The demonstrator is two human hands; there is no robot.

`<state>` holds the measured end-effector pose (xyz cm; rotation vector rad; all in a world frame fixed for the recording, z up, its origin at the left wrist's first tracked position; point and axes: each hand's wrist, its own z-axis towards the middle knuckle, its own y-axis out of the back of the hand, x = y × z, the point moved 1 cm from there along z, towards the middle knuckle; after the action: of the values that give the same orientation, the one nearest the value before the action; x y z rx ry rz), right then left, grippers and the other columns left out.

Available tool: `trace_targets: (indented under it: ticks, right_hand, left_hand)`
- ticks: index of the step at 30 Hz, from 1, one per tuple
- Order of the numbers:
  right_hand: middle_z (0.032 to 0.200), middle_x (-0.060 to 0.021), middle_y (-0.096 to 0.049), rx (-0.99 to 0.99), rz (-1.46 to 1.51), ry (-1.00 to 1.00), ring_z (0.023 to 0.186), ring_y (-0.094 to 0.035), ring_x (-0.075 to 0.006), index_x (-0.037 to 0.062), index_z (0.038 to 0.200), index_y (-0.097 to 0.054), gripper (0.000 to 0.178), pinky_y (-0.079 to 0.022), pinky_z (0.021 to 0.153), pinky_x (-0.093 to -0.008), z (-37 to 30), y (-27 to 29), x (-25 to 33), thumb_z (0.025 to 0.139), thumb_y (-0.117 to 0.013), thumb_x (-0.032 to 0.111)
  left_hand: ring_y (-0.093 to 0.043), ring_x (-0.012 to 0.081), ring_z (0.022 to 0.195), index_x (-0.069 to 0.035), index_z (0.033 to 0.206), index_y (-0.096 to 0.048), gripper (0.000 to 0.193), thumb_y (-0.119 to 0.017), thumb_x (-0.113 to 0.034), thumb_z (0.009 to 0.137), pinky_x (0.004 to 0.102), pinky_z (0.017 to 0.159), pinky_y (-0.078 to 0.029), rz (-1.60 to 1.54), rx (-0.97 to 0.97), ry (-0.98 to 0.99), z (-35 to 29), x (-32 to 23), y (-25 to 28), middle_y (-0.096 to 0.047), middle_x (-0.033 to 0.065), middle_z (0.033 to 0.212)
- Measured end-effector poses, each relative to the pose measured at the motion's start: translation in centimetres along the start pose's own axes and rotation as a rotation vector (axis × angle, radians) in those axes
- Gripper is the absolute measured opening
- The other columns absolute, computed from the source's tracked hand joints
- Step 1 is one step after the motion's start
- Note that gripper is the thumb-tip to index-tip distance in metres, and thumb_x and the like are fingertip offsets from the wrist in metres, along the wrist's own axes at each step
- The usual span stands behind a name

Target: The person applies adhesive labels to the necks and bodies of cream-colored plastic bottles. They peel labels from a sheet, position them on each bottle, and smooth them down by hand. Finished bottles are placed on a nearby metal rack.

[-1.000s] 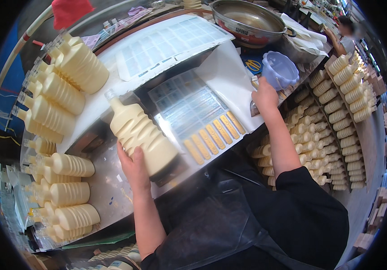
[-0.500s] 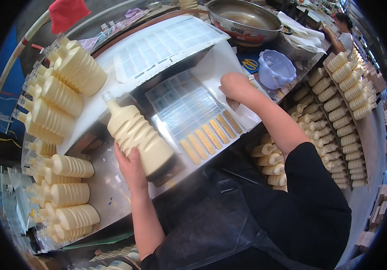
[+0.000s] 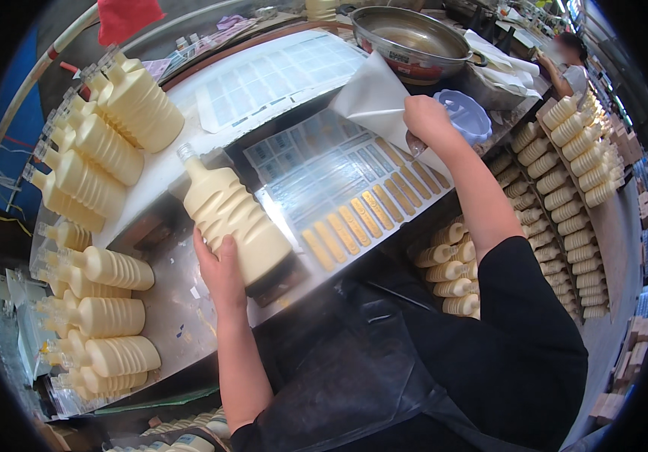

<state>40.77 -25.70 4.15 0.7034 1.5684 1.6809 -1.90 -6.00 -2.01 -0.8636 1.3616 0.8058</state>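
Observation:
My left hand (image 3: 220, 275) is closed around the lower side of a cream bottle (image 3: 237, 218) with a grooved body and a clear neck, which points to the upper left. My right hand (image 3: 428, 120) grips a white translucent cover sheet (image 3: 376, 94), lifted and folded back. Beneath it lies a sheet of labels (image 3: 316, 169) with pale blue blocks and a row of gold strips (image 3: 369, 215) along its near edge. Something brownish shows under my right fingers; I cannot make out what it is.
Cream bottles (image 3: 117, 279) stand in groups at the left, with more on racks (image 3: 565, 203) at the right. A second label sheet (image 3: 279, 75) lies on the raised surface behind. A metal pan (image 3: 410, 38) and a lilac bowl (image 3: 463, 113) are at the back right, near another person (image 3: 565, 68).
My right hand has moved up and right, pulling the white sheet back. More gold strips and blue blocks are uncovered. My left hand still holds the bottle in nearly the same place.

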Motion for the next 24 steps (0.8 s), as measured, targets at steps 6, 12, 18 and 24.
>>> trace_targets:
  ticks: [6,12,18,24]
  right_hand:
    - [0.098,-0.0221,-0.074,-0.382,0.179,-0.018,0.095,-0.071,-0.0418,0.0091,0.105,-0.077,0.025,-0.056,0.085,-0.0524,-2.6,4.4,-3.4,0.092,-0.056,0.017]
    - [0.099,-0.0167,-0.075,-0.508,0.262,-0.063,0.096,-0.071,-0.0377,0.0154,0.109,-0.078,0.026,-0.056,0.087,-0.0476,-3.4,7.2,-7.3,0.094,-0.058,0.023]
    - [0.101,-0.0173,-0.076,-0.578,0.400,-0.080,0.095,-0.074,-0.0341,0.0149,0.114,-0.078,0.032,-0.057,0.089,-0.0412,-4.8,9.1,-11.3,0.093,-0.056,0.021]
    - [0.087,-0.0124,-0.075,-0.554,0.522,0.016,0.081,-0.072,-0.0197,0.0086,0.116,-0.077,0.031,-0.055,0.078,-0.0326,-5.2,12.3,-13.2,0.094,-0.057,0.016]
  left_hand:
    - [-0.053,0.0272,0.134,0.004,0.160,-0.026,0.075,-0.063,-0.022,0.100,0.0378,0.113,-0.040,-0.003,0.013,-0.007,-0.2,-0.4,0.1,-0.049,0.0202,0.151]
    - [-0.051,0.0275,0.135,0.005,0.161,-0.024,0.076,-0.062,-0.022,0.101,0.0379,0.114,-0.040,0.063,-0.034,0.006,-0.1,-0.2,0.3,-0.045,0.0208,0.154]
    - [-0.052,0.0279,0.135,0.003,0.161,-0.025,0.073,-0.060,-0.019,0.102,0.0382,0.114,-0.040,0.036,-0.022,0.028,-0.1,-0.3,-0.1,-0.045,0.0208,0.154]
    - [-0.052,0.0288,0.134,0.002,0.162,-0.024,0.072,-0.058,-0.018,0.102,0.0392,0.113,-0.041,0.015,-0.020,0.006,-0.5,-0.9,-0.2,-0.045,0.0206,0.153]
